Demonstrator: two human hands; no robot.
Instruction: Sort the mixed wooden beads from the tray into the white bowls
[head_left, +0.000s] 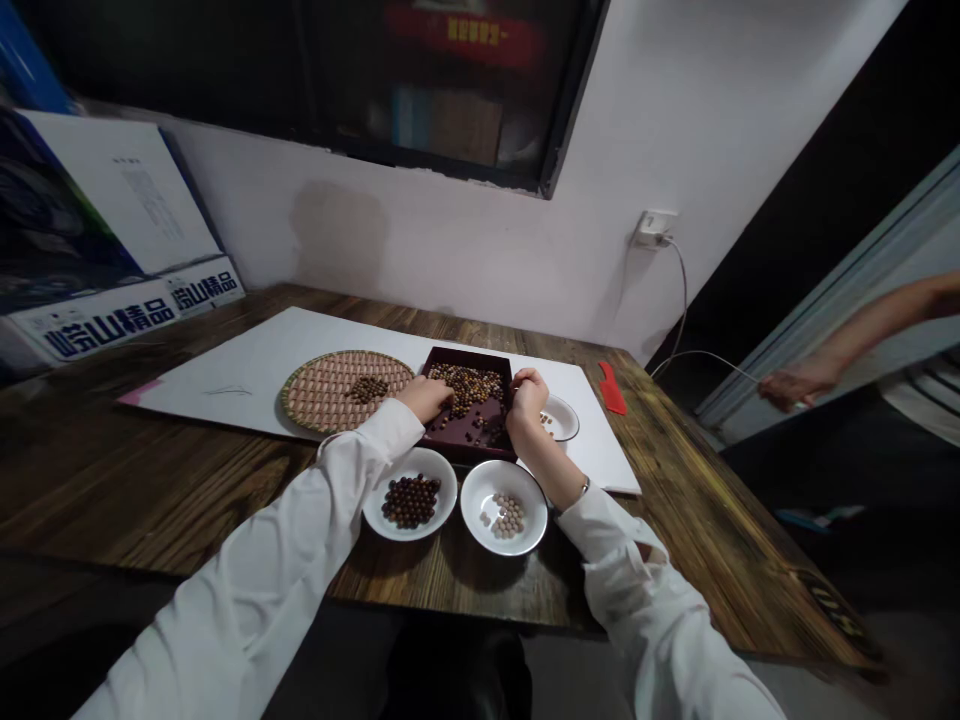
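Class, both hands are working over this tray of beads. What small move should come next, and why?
Probably the right hand should move a pale bead from the tray to the nearby bowl of pale beads: the tray's beads look mixed, while the dark beads already sit apart in their own bowl.

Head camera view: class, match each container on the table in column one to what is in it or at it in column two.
Column one:
1. woven round tray
2. dark square tray
3. left white bowl
4. right white bowl

Column two:
A. pale beads
B. small heap of brown beads
C. dark brown beads
D. mixed beads with the left hand and right hand at it

Pairs: 1-B, 2-D, 3-C, 4-A.
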